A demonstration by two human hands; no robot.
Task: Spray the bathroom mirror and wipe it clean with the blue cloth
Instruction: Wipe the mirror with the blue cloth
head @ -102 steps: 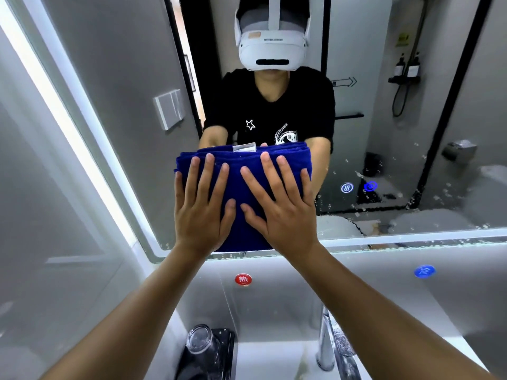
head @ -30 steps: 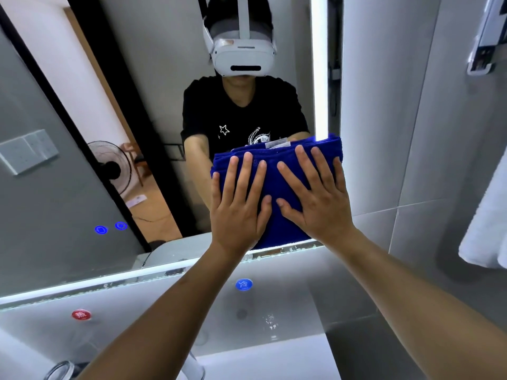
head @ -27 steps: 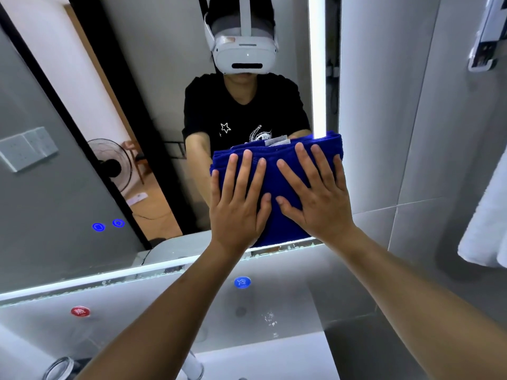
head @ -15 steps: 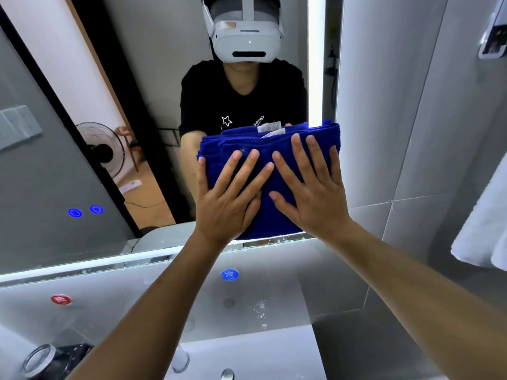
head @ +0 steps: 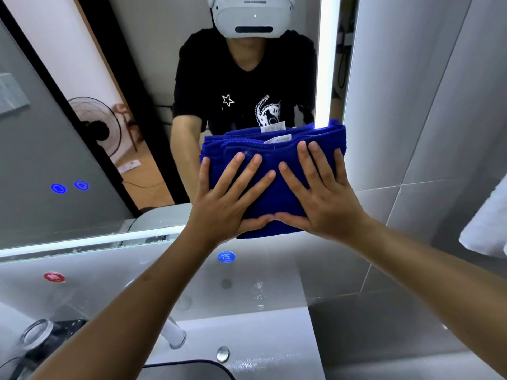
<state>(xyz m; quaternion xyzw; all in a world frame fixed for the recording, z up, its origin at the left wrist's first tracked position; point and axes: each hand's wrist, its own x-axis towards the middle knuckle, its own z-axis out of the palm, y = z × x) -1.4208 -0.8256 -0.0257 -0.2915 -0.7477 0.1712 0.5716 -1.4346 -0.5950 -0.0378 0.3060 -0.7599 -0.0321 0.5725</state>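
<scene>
Now both hands press the folded blue cloth (head: 270,171) flat against the mirror (head: 142,86), down in its lower right corner beside the lit vertical strip (head: 325,64) at the mirror's right edge. The left hand (head: 227,200) lies open with its fingers spread and angled up to the right, palm on the lower left of the cloth; it grips nothing, only pushes. The right hand (head: 319,192) is likewise open and flat, fingers fanned upward over the cloth's right half. The two thumbs meet at the bottom middle of the cloth, tips touching or nearly so.

Compared with half a second ago, the left fingers lean further toward the right hand and the thumbs have drawn together beneath the cloth, where before they sat apart. The cloth has stayed in the same corner, its right edge just overlapping the lit strip and its lower edge hanging past the mirror's bottom light bar (head: 90,241). A white label (head: 277,139) shows at the top fold.

Below the mirror, a blue round sticker (head: 226,256) and a red one (head: 54,277) sit on the grey wall panel, with scattered droplets near them. A tap (head: 174,335) stands over the white tabletop (head: 247,341), and a white towel (head: 488,223) hangs at the far right.
</scene>
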